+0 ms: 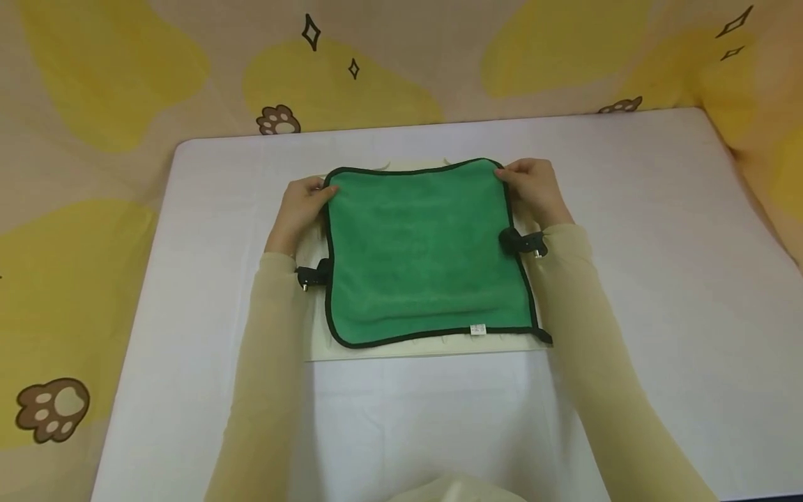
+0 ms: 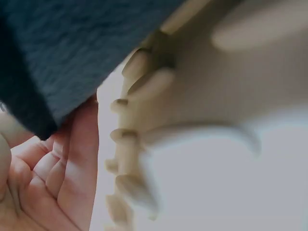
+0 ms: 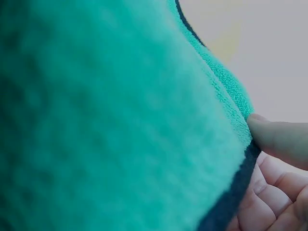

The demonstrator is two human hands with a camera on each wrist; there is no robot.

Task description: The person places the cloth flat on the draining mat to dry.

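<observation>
A green towel (image 1: 420, 244) with black edging is spread out between both hands in the head view. My left hand (image 1: 301, 209) pinches its upper left corner, thumb on top. At the upper right corner my right hand (image 1: 536, 185) pinches the edge between thumb and fingers. A small white label (image 1: 478, 330) shows on the near edge, and a dark loop (image 1: 543, 336) sticks out at the near right corner. The left wrist view has the dark grey-blue underside of the towel (image 2: 86, 53) over the left palm.
Beneath the towel lies a flat cream-coloured piece (image 1: 389, 354), mostly covered; rounded cream prongs (image 2: 126, 137) appear blurred in the left wrist view. A white-covered table (image 1: 659, 279) carries it. Patterned yellow and beige fabric (image 1: 376, 90) stands behind and at both sides.
</observation>
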